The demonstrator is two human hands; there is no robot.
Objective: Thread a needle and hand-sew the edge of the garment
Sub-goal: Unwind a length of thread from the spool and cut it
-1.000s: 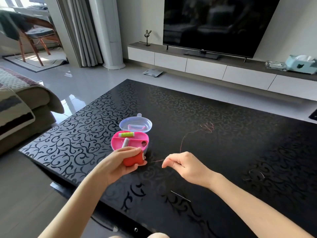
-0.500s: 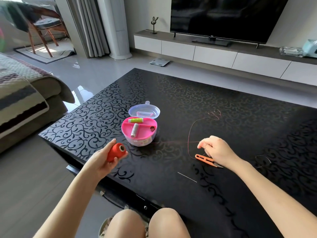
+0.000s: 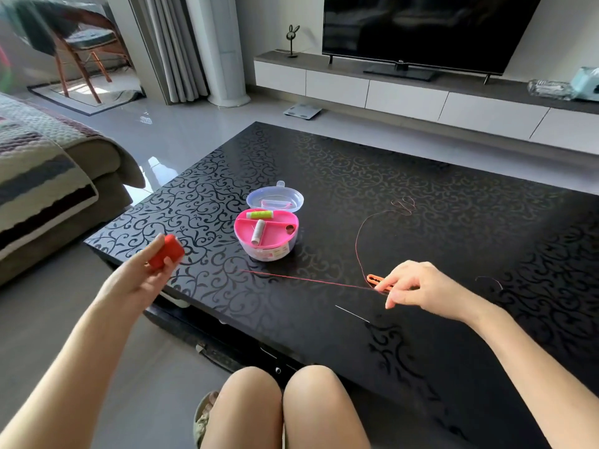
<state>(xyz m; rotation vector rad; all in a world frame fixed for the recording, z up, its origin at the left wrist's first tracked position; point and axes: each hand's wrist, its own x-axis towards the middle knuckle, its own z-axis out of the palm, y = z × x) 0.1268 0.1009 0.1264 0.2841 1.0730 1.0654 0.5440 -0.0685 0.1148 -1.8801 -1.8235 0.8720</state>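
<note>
Box (image 3: 270, 253) holds two spools (image 3: 258, 232); left hand (image 3: 137, 281) grips red spool (image 3: 168, 251), right hand (image 3: 421, 286) pinches thread (image 3: 308, 280).

Home living room. Wide television (image 3: 421, 27) on a low white media cabinet (image 3: 405, 97), well beyond the fingers (image 3: 393, 280). Sofa (image 3: 97, 163) with a striped throw (image 3: 32, 166) far left of them. Grey curtains (image 3: 175, 43), a wooden chair (image 3: 84, 43) and a bathroom scale (image 3: 303, 111) on pale glossy floor (image 3: 181, 131) beyond-left. Black scroll-patterned worktop (image 3: 421, 176) beneath the fingers.

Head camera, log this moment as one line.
left hand: holds red spool | right hand: pinches thread beside orange snips | needle: lies on table
</note>
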